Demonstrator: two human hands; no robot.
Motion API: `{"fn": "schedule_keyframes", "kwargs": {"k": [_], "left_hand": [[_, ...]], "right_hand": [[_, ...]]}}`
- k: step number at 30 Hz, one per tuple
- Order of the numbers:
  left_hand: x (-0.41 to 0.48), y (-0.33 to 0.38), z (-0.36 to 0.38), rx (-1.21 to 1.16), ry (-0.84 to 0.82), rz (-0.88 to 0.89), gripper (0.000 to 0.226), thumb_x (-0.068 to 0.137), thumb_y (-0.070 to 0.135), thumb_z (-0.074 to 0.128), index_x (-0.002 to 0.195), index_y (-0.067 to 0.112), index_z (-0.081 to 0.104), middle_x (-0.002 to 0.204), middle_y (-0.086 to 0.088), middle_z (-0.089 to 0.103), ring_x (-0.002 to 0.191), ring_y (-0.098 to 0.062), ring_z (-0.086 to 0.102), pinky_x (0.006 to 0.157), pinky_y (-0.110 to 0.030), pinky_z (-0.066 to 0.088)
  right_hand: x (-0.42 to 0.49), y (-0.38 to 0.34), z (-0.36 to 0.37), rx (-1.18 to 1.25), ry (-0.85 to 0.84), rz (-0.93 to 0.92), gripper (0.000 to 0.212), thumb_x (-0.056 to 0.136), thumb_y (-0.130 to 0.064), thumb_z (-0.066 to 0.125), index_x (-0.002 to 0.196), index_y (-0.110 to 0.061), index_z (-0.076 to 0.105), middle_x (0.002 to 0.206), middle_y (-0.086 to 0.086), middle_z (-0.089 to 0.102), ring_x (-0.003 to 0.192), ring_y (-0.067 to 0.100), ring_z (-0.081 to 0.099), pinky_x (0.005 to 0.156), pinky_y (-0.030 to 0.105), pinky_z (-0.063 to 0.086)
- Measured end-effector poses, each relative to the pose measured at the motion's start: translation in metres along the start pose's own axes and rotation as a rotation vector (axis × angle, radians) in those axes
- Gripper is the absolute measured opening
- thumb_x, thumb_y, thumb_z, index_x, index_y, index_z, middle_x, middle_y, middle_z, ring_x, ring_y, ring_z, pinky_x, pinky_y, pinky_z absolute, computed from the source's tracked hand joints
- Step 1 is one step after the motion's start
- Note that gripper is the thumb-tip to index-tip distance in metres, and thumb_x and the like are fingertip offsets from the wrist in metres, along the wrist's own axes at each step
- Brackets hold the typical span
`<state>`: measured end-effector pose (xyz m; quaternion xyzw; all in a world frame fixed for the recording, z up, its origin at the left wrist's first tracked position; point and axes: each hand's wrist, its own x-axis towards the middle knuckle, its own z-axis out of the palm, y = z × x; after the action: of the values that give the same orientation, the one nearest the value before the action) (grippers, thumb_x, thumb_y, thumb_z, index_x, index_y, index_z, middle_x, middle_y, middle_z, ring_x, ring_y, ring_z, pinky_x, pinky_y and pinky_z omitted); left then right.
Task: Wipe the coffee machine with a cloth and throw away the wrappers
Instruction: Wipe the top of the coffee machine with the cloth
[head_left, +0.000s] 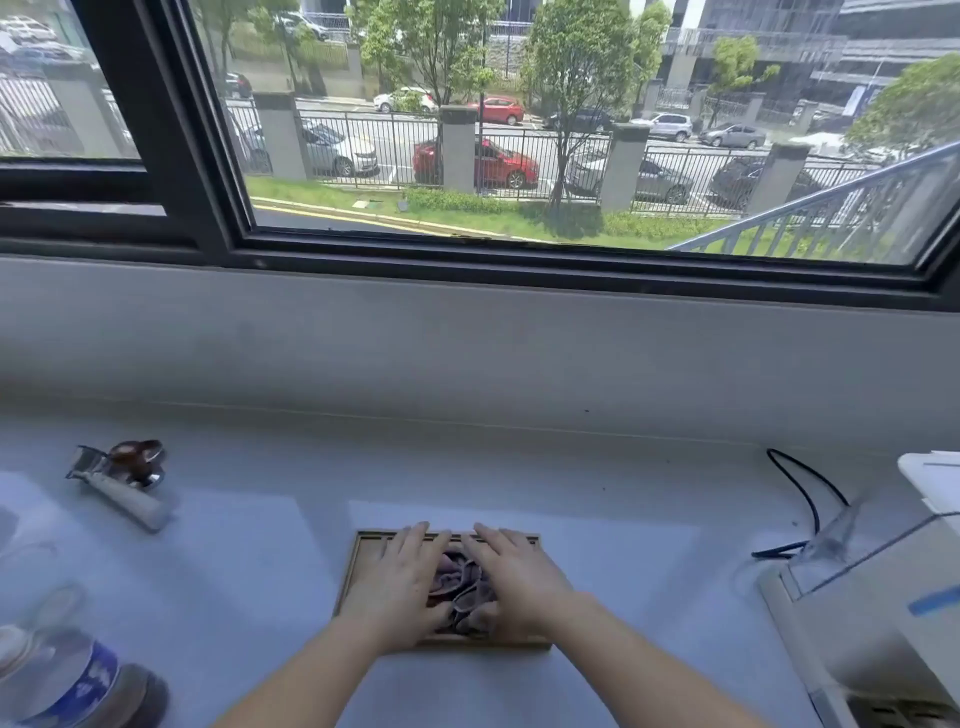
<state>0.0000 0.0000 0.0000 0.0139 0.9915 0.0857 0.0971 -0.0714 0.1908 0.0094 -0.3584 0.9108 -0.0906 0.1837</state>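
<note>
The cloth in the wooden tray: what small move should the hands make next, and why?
Probably close the fingers and lift the cloth out of the wooden tray. Both the left hand and right hand lie flat on it, with no grip yet, and wiping needs it in hand.

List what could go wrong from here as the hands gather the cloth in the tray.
1. The crumpled purplish cloth lies in a shallow wooden tray; with the left hand and right hand pressing on both, lifting may drag the tray along.
2. The black cable trails beside the white coffee machine; wiping there might snag it.
3. The clear plastic water bottle stands near the left forearm and could get knocked.
</note>
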Motion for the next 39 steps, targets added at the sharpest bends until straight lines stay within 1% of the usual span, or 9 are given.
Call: {"fn": "schedule_keyframes", "kwargs": {"k": [6,8,10,14,17,23,28,35,39], "left_hand": [[0.013,-0.004,0.026,-0.045,-0.120,0.028,0.099,0.074,0.070,0.050,0.154,0.027,0.011,0.157,-0.003,0.026,0.140,-0.024,0.030,0.110,-0.038,0.031],[0.016,-0.006,0.031,-0.036,-0.113,0.042,0.101,0.070,0.073,0.046,0.154,0.025,0.016,0.153,-0.002,0.031,0.136,-0.024,0.034,0.107,-0.037,0.033],[0.019,-0.007,0.033,-0.046,-0.093,0.048,0.101,0.063,0.076,0.040,0.149,0.025,0.027,0.142,0.000,0.042,0.127,-0.024,0.041,0.101,-0.036,0.036],[0.024,-0.003,0.033,-0.203,-0.083,0.003,0.060,0.072,0.056,0.060,0.124,0.028,0.051,0.104,0.006,0.048,0.106,-0.022,0.052,0.078,-0.029,0.038],[0.023,-0.001,0.029,-0.264,-0.050,0.012,0.044,0.078,0.044,0.064,0.120,0.030,0.057,0.102,0.004,0.054,0.101,-0.021,0.056,0.071,-0.026,0.034],[0.027,0.011,0.003,-0.248,0.000,0.159,0.050,0.080,0.037,0.061,0.129,0.031,0.057,0.110,0.000,0.060,0.104,-0.020,0.054,0.084,-0.033,0.044],[0.032,0.042,-0.028,-0.257,0.088,0.309,0.034,0.079,0.037,0.064,0.110,0.024,0.064,0.098,-0.001,0.059,0.095,-0.022,0.055,0.075,-0.031,0.041],[0.040,0.095,-0.076,-0.314,0.193,0.535,0.034,0.075,0.042,0.072,0.107,0.029,0.067,0.082,0.006,0.052,0.084,-0.019,0.052,0.066,-0.028,0.035],[0.042,0.135,-0.109,-0.422,0.212,0.653,0.032,0.071,0.037,0.075,0.102,0.032,0.070,0.081,0.004,0.061,0.078,-0.015,0.056,0.069,-0.032,0.047]], "right_hand": [[0.012,0.002,0.015,0.002,-0.090,-0.006,0.106,0.074,-0.039,0.079,0.156,-0.025,0.014,0.164,0.001,0.019,0.142,0.033,0.029,0.113,0.037,0.030],[0.015,0.003,0.018,-0.019,-0.080,-0.031,0.096,0.076,-0.038,0.076,0.154,-0.018,0.022,0.161,0.005,0.026,0.138,0.033,0.033,0.112,0.036,0.029],[0.018,0.002,0.020,-0.025,-0.023,-0.042,0.072,0.081,-0.033,0.069,0.145,-0.017,0.039,0.152,0.008,0.040,0.125,0.036,0.043,0.105,0.036,0.033],[0.021,-0.002,0.019,0.063,0.021,0.031,0.042,0.081,-0.022,0.062,0.122,-0.018,0.054,0.120,0.010,0.059,0.108,0.031,0.054,0.079,0.034,0.043],[0.018,-0.002,0.018,0.153,0.022,0.080,0.029,0.078,-0.020,0.063,0.105,-0.014,0.053,0.105,0.011,0.063,0.097,0.032,0.058,0.063,0.034,0.039],[-0.002,0.007,0.004,0.124,0.171,0.102,0.030,0.071,-0.032,0.062,0.097,-0.019,0.054,0.098,0.005,0.063,0.090,0.027,0.055,0.064,0.034,0.041],[-0.038,0.017,-0.030,0.134,0.266,0.183,0.026,0.067,-0.030,0.064,0.089,-0.021,0.052,0.086,0.003,0.059,0.082,0.025,0.053,0.063,0.037,0.046],[-0.104,0.026,-0.078,0.205,0.432,0.316,0.037,0.067,-0.032,0.073,0.100,-0.021,0.060,0.094,0.003,0.068,0.085,0.025,0.060,0.066,0.035,0.049],[-0.148,0.032,-0.103,0.313,0.565,0.430,0.039,0.063,-0.034,0.079,0.097,-0.023,0.063,0.085,-0.002,0.070,0.077,0.020,0.062,0.064,0.031,0.051]]}}
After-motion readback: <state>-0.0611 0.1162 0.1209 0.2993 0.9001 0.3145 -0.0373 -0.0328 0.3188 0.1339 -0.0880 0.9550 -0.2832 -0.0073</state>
